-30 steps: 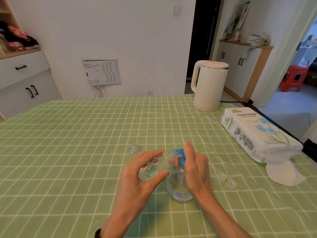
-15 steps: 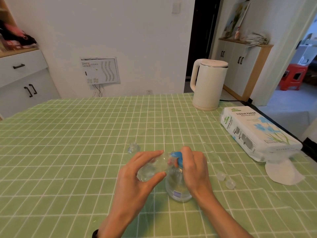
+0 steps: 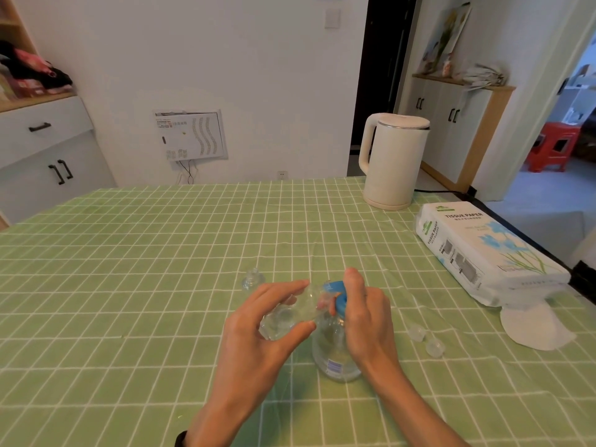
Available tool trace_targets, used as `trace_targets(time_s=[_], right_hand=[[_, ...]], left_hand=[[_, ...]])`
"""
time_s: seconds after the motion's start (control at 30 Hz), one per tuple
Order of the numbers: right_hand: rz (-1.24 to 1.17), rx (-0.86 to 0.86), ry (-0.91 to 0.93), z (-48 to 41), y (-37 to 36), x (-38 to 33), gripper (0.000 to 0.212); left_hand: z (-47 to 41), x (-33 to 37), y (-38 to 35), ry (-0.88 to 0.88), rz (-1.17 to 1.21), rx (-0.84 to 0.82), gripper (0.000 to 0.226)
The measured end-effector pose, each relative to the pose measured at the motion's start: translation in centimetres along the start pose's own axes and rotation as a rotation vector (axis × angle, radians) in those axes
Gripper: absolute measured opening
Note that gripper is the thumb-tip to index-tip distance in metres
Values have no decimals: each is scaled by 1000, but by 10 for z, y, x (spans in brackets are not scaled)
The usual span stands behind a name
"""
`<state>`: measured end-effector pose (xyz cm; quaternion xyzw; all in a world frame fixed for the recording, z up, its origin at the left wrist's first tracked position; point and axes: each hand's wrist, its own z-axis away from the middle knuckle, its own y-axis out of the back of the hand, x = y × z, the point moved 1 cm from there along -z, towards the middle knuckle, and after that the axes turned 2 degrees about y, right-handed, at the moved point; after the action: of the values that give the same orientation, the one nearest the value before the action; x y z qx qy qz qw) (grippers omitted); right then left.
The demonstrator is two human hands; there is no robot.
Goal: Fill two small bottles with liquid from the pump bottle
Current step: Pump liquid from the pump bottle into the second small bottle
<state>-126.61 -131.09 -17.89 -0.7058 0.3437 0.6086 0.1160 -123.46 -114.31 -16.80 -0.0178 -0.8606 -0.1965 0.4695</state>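
A clear pump bottle (image 3: 335, 353) with a blue pump head (image 3: 337, 296) stands on the green checked tablecloth (image 3: 129, 285). My right hand (image 3: 364, 317) wraps the pump head from the right, its index finger on top. My left hand (image 3: 258, 337) holds a small clear bottle (image 3: 287, 314) tilted, its mouth against the pump's spout. A second small clear bottle (image 3: 253, 279) stands upright on the cloth just beyond my left hand. Two small clear caps (image 3: 425, 340) lie to the right of the pump bottle.
A white electric kettle (image 3: 393, 162) stands at the table's far right. A pack of tissue paper (image 3: 477, 250) lies along the right edge, with a loose white tissue (image 3: 535, 324) in front of it. Cabinets line the walls.
Both hands keep the same hold. The view has shifted slightly; the small bottle stays at the spout and the pump head sits a little lower under my right hand.
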Motion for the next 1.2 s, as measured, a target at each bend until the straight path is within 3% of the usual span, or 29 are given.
trace_targets(time_s=[0.43,0.73,0.9,1.1,1.2], right_hand=[[12,-22,39,-1,2,-2,70],[-10,-3,13,0,1,-2,84],[-14,-15,36,0,2,-5,79],[31,6,79,1,3,-7,51],[52,4,109,0,3,-6,48]], left_hand=[[3,-3,0,8,-13,-2,50],[2,1,0,14,9,17,51],[2,1,0,7,-17,14,56],[3,-1,1,-4,-44,5,57],[4,-2,1,1,-42,10,57]])
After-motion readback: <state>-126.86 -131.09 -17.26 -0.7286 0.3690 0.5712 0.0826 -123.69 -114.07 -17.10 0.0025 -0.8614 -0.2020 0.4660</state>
